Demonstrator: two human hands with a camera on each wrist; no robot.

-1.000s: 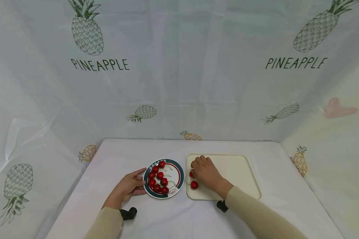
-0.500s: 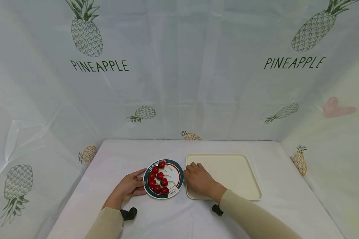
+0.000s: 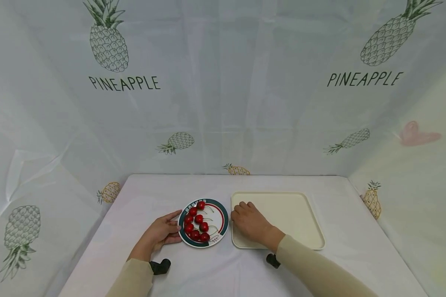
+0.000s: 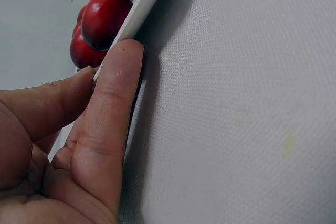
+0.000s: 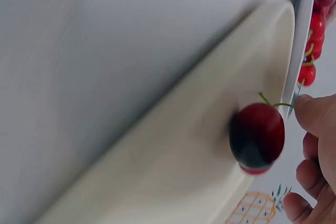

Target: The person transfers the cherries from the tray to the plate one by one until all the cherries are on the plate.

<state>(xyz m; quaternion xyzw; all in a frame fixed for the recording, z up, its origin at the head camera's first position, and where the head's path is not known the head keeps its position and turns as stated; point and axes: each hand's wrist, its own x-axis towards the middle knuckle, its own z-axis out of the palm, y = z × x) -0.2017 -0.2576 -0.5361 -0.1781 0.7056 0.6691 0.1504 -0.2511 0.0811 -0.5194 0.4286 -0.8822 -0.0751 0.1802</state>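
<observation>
At the left rim of a round white plate with a dark green border (image 3: 224,211), my left hand (image 3: 159,231) grips the edge between thumb and fingers. The left wrist view shows that thumb against the rim and a finger (image 4: 113,114) along the underside. Several red cherries (image 3: 195,235) with stems lie on the plate. My right hand (image 3: 251,222) is low over the left end of a cream tray (image 3: 293,214). In the right wrist view its thumb pinches the stem of a dark red cherry (image 5: 257,132). A second cherry (image 5: 255,170) shows partly behind it. The head view hides both cherries behind the hand.
Plate and tray stand side by side with a narrow gap, on a white tablecloth (image 3: 208,272). A pineapple-printed curtain (image 3: 226,103) rises behind the table and along its sides. The tray has a low raised rim.
My right hand has moved left and nearer to me over the tray's cherries, covering them, then shifted slightly right. My left hand and the plate have stayed in place.
</observation>
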